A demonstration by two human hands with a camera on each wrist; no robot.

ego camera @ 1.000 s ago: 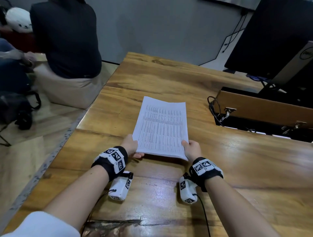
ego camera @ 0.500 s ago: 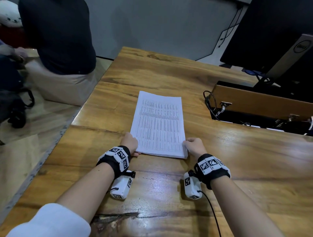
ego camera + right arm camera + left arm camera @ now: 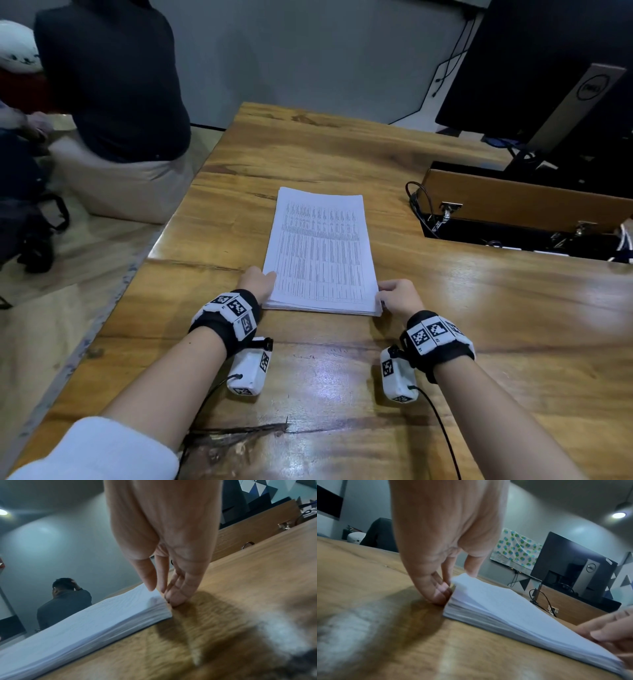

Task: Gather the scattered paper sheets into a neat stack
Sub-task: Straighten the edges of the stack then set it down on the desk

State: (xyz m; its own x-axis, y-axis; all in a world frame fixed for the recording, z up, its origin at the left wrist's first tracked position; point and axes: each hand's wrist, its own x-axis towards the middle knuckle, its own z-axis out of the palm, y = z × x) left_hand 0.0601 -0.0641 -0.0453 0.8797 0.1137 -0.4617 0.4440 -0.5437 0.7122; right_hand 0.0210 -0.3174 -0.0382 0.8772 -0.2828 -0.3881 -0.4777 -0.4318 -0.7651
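A thick stack of printed paper sheets (image 3: 320,253) lies flat on the wooden table (image 3: 479,325), its long side running away from me. My left hand (image 3: 269,279) is at the stack's near left corner. In the left wrist view its straight fingers (image 3: 436,591) press against the side edge, the thumb rests by the top sheets, and the corner (image 3: 462,578) curls up a little. My right hand (image 3: 383,291) is at the near right corner. There the fingertips (image 3: 176,596) touch the table against the stack (image 3: 102,615) and the thumb lies on top.
An open cable hatch with a raised wooden lid (image 3: 513,205) and cables sits at the right. Behind it stands a dark monitor (image 3: 548,68). A person (image 3: 113,85) sits with their back to me beyond the table's left edge (image 3: 164,240).
The stack's near end, held up by both hands a second ago, now lies flat on the table. Both hands have shifted from under it to its side edges.
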